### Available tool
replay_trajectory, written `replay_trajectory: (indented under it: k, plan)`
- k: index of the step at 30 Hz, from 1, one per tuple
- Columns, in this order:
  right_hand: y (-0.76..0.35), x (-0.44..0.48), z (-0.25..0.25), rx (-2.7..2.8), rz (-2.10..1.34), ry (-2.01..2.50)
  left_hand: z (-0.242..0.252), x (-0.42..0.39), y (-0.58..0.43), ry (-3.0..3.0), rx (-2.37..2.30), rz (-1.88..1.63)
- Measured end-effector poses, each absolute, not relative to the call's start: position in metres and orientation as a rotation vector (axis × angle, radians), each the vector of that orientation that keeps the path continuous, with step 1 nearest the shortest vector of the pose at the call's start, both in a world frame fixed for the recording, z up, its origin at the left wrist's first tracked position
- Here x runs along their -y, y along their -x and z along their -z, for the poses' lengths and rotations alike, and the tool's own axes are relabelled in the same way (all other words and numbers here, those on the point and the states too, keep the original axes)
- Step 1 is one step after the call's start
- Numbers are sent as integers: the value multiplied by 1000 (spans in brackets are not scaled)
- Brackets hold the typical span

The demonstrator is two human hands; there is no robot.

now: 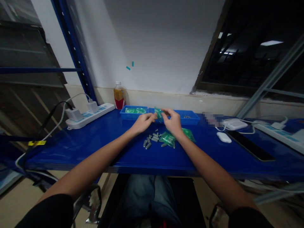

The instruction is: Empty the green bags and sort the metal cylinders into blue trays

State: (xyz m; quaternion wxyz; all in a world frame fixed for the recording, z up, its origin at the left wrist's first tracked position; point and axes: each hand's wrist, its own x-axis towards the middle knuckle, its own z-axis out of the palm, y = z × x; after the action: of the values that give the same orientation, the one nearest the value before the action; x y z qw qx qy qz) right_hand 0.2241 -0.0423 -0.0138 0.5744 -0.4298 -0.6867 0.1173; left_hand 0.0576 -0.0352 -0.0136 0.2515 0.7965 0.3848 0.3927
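A small green plastic bag is held up above the blue table, between the fingers of my right hand. At the bag's left edge, my left hand has thumb and fingers pinched together; what is between those fingertips is too small to make out. Below my hands lie several short metal cylinders and small screw-like pieces, loose on the table. More green plastic bags lie beside them, partly under my right wrist, with metal pieces showing at them.
Behind my hands stand blue trays: the left tray contains green bags, the right tray small metal parts. A drink bottle and a power strip are left. A phone, white case and cables lie right.
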Motion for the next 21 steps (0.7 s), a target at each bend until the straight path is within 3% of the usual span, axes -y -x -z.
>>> replay_trajectory:
  k: [4,11,18,21]
  plan:
    - [-217,56,11,1930,-60,911,12,26,-55,-1743,-1082,-1091]
    - [-234,53,-4,2034,82,981,-5,-6,-1,-2063,-1459,-1517]
    - [-296,51,-11,2387,-550,1416,9,-45,40,-2216,-1577,-1340]
    - [-295,54,-5,2482,-638,1492,7,-56,38,-2312,-1668,-1205]
